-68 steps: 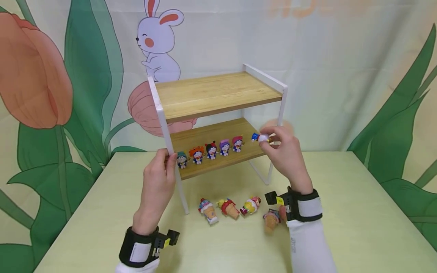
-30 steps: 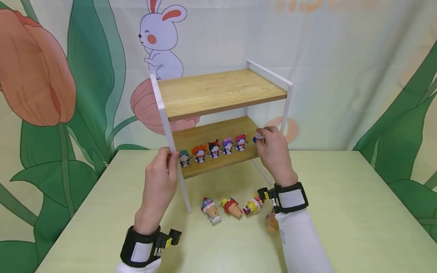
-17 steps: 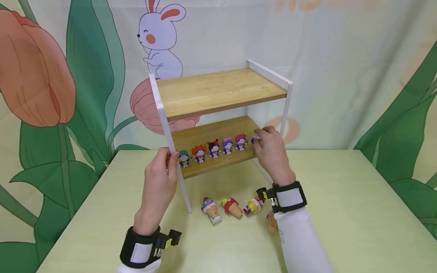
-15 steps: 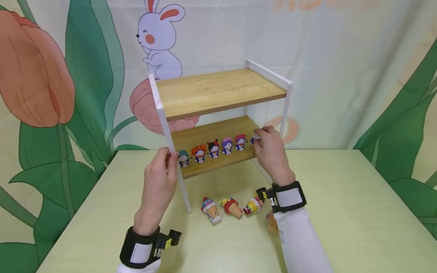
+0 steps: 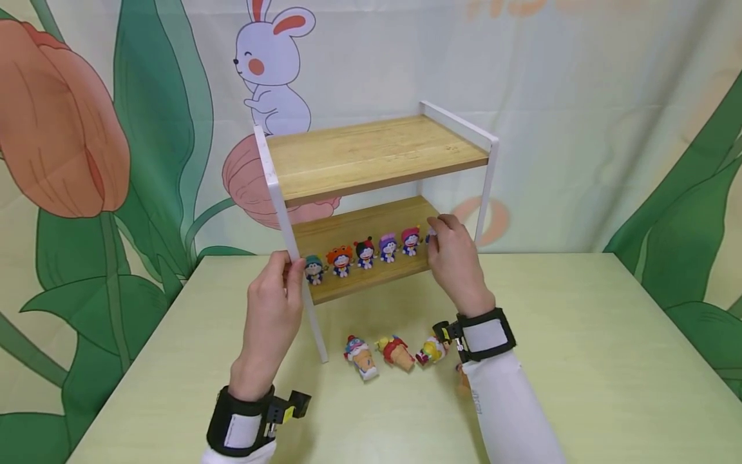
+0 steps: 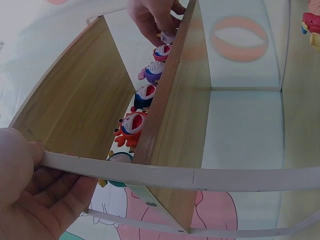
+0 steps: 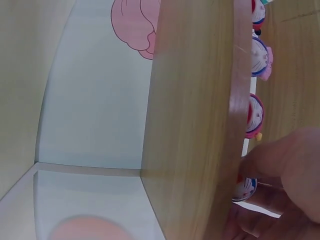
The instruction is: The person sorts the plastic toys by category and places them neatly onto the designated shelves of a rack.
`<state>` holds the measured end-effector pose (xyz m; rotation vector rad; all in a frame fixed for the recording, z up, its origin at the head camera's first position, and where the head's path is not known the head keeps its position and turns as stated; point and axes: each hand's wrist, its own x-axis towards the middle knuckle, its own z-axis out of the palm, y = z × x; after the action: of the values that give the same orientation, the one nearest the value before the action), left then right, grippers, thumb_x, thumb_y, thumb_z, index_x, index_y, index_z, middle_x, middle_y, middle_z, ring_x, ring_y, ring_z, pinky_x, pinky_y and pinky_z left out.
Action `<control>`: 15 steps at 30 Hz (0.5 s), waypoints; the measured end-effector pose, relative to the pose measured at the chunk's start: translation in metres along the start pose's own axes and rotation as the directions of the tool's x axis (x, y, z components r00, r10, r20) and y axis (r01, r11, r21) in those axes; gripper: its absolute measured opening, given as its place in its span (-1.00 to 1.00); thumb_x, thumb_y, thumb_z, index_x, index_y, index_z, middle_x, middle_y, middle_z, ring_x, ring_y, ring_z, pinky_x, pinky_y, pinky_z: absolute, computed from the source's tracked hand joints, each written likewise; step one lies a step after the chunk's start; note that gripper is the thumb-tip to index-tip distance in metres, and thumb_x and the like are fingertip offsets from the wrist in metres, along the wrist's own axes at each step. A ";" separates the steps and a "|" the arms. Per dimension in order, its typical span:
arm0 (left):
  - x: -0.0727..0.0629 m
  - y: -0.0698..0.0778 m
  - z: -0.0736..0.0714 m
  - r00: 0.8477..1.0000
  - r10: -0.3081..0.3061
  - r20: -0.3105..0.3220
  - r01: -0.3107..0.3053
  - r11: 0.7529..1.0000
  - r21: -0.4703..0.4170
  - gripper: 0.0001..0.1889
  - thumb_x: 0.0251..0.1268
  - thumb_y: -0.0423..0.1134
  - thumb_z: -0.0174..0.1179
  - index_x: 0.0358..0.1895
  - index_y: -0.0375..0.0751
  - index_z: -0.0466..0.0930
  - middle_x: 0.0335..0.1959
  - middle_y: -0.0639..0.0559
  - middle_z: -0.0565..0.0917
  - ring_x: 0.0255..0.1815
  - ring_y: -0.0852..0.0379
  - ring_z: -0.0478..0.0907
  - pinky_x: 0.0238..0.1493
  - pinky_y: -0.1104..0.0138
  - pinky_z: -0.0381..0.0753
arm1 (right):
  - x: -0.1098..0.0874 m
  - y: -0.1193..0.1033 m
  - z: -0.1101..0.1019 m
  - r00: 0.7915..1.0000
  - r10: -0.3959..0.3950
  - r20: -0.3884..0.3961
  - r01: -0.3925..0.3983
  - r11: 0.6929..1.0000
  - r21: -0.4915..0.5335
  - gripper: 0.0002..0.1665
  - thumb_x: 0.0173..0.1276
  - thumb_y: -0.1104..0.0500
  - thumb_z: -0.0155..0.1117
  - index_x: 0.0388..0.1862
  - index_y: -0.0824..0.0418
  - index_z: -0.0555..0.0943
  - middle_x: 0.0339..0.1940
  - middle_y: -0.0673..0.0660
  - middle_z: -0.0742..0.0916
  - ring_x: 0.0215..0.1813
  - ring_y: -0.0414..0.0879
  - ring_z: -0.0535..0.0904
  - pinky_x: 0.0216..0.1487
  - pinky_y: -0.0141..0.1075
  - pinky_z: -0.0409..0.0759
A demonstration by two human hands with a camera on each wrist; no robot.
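Note:
My left hand [image 5: 271,316] grips the white front-left post [image 5: 281,212] of a two-tier wooden shelf, fingers behind it. On the lower board [image 5: 342,291] a row of small blue-and-white figurines sits along the front: one with a green hat [image 5: 314,269], an orange crab hat [image 5: 341,261], a black-and-red hat [image 5: 365,252], a purple hat [image 5: 388,248] and a pink hat [image 5: 411,241]. At the row's right end my right hand [image 5: 458,267] pinches another figurine [image 7: 246,190] close over the board edge. Fingers hide most of that figurine in the head view.
Figurines on ice-cream cones lie on the table before the shelf: a blue-and-white one [image 5: 361,357], a red one [image 5: 396,353], and a yellow-and-white figurine [image 5: 430,351]. Another cone [image 5: 463,381] is partly behind the right wrist. The upper board [image 5: 377,158] hangs over the row.
My right hand has brought the figurine left and in to the row's end, turning so its fingers now cover most of it. My left hand keeps its hold on the post.

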<state>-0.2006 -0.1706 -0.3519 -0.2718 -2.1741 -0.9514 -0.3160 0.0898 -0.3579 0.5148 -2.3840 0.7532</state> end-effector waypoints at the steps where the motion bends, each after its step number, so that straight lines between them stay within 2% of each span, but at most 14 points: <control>1: 0.000 0.000 0.000 1.000 0.000 0.000 0.000 1.000 0.000 -0.85 0.40 -0.42 0.14 -0.09 -0.45 0.45 -0.37 -0.19 0.58 -0.46 -0.02 0.48 -0.38 0.12 0.68 | 0.000 0.000 0.001 1.000 0.006 0.000 -0.006 1.000 0.008 -0.65 0.37 0.42 0.13 0.12 0.50 0.54 0.09 0.41 0.58 0.08 0.25 0.55 0.09 0.02 0.54; 6: 0.000 0.001 0.000 1.000 -0.001 0.001 0.001 1.000 0.004 -0.85 0.41 -0.41 0.14 -0.09 -0.45 0.45 -0.36 -0.19 0.58 -0.45 -0.02 0.49 -0.37 0.12 0.68 | 0.000 0.002 0.001 1.000 0.026 -0.010 -0.025 0.999 0.038 -0.66 0.38 0.41 0.14 0.12 0.49 0.50 0.04 0.40 0.61 0.02 0.23 0.58 0.01 -0.01 0.57; 15: 0.000 0.001 0.000 1.000 -0.009 0.003 0.009 1.000 0.006 -0.85 0.41 -0.42 0.13 -0.08 -0.44 0.45 -0.36 -0.19 0.58 -0.45 -0.02 0.49 -0.36 0.12 0.69 | 0.000 0.005 0.003 0.999 0.017 -0.029 -0.016 0.999 0.028 -0.70 0.39 0.36 0.21 0.07 0.45 0.57 0.07 0.37 0.62 0.04 0.23 0.57 0.02 0.02 0.55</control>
<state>-0.2000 -0.1697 -0.3512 -0.2610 -2.1820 -0.9496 -0.3199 0.0912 -0.3617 0.4923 -2.3567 0.7963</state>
